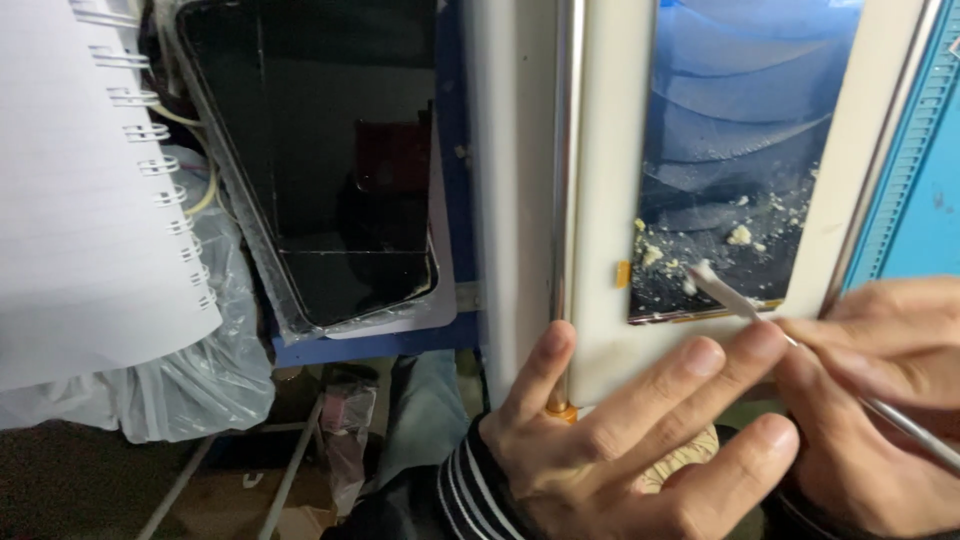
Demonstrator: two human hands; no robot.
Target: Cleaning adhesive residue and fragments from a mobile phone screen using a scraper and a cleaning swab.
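My left hand [620, 430] presses on the lower edge of a white-framed device [600, 200] with a dark blue glossy panel [730, 150], fingers spread over the frame. My right hand [880, 390] pinches a thin metal tool [760, 315] whose flat white tip touches the panel's lower part. Pale yellowish crumbs of residue [740, 238] lie scattered on the panel around the tip. A small orange tab [622, 273] sticks to the frame beside the panel. My left sleeve is striped black and white.
A black phone screen [320, 170] lies to the left on a blue surface [455, 150]. A spiral-bound white notebook [80, 200] overhangs the far left above crumpled clear plastic [200, 370]. A blue ridged mat [920, 180] lies at the right edge.
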